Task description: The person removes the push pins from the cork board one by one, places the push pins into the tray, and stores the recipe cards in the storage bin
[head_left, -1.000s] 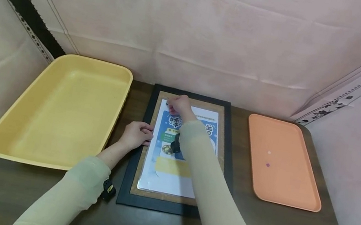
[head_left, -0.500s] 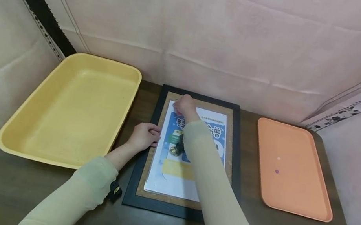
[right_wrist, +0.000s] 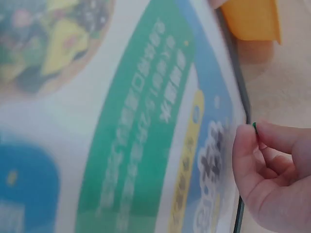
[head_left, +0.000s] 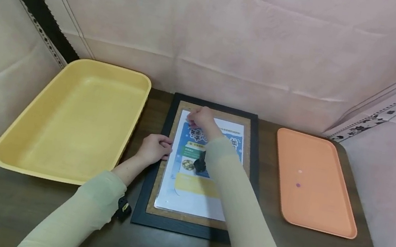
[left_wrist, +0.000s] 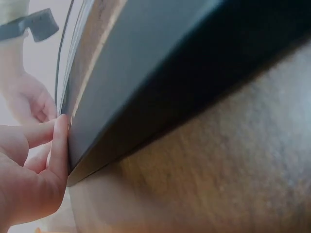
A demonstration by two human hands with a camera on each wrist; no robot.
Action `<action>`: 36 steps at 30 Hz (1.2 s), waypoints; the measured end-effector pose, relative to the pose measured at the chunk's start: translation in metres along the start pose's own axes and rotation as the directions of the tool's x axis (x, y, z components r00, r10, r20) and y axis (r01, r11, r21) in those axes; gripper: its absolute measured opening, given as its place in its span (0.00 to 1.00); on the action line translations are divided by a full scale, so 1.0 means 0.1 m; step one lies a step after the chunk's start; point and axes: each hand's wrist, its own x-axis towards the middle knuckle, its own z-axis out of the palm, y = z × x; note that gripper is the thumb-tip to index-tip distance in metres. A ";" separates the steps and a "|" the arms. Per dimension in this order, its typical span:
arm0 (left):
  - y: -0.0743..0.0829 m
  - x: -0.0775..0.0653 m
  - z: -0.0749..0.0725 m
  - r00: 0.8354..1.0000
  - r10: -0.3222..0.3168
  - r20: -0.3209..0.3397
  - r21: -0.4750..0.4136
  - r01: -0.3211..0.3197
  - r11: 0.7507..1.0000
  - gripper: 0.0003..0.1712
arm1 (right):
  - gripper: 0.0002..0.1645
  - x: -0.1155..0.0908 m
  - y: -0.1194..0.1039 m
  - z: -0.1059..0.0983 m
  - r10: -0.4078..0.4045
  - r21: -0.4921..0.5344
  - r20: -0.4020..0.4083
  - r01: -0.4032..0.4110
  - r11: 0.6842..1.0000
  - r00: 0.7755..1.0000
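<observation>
A printed poster [head_left: 188,203] in a clear sheet lies on a cork board [head_left: 154,186] with a black frame [head_left: 181,225]. My right hand [head_left: 204,121] is over the poster's top left corner. Thumb and forefinger pinch a small green thumbtack [right_wrist: 254,127], seen edge-on in the right wrist view. At the left side of the board, my left hand [head_left: 154,147] rests across the frame with its fingertips [left_wrist: 62,121] at the poster's left edge. The right forearm covers part of the poster's right side.
A large yellow tray [head_left: 72,120] stands left of the board, close to the left forearm. On the right, an orange tray [head_left: 312,204] bears a white dot-like piece [head_left: 299,171] and a purple one [head_left: 298,185]. A pale cloth wall [head_left: 236,38] rises behind the table.
The head view has shifted slightly. My right hand stays at the poster's top left corner, its fingers and wrist changing angle a little. The left hand keeps its place at the board's edge.
</observation>
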 end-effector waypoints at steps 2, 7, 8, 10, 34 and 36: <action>0.00 0.00 0.00 1.000 -0.001 0.003 0.003 0.001 1.000 0.18 | 0.13 -0.05 0.04 -0.08 0.018 0.069 0.015 -0.019 0.997 1.000; -0.02 0.02 0.00 1.000 -0.013 0.003 0.003 0.013 1.000 0.18 | 0.15 -0.19 0.11 -0.28 0.052 0.150 0.028 -0.056 0.987 0.998; -0.02 0.02 0.00 1.000 -0.019 0.004 0.002 0.019 1.000 0.18 | 0.15 -0.22 0.13 -0.31 0.059 0.166 0.028 -0.062 0.984 0.998; -0.03 0.03 0.00 1.000 -0.029 0.009 0.000 0.029 1.000 0.18 | 0.15 -0.27 0.16 -0.36 0.073 0.209 0.028 -0.078 0.975 0.997; 0.05 -0.01 0.00 0.992 -0.072 0.108 -0.119 0.084 0.989 0.23 | 0.24 -0.83 0.59 -0.85 0.133 0.347 0.005 -0.126 0.929 0.991; 0.05 -0.02 0.00 0.992 -0.058 0.116 -0.106 0.071 0.992 0.23 | 0.25 -0.86 0.63 -0.90 0.131 0.370 0.007 -0.124 0.921 0.991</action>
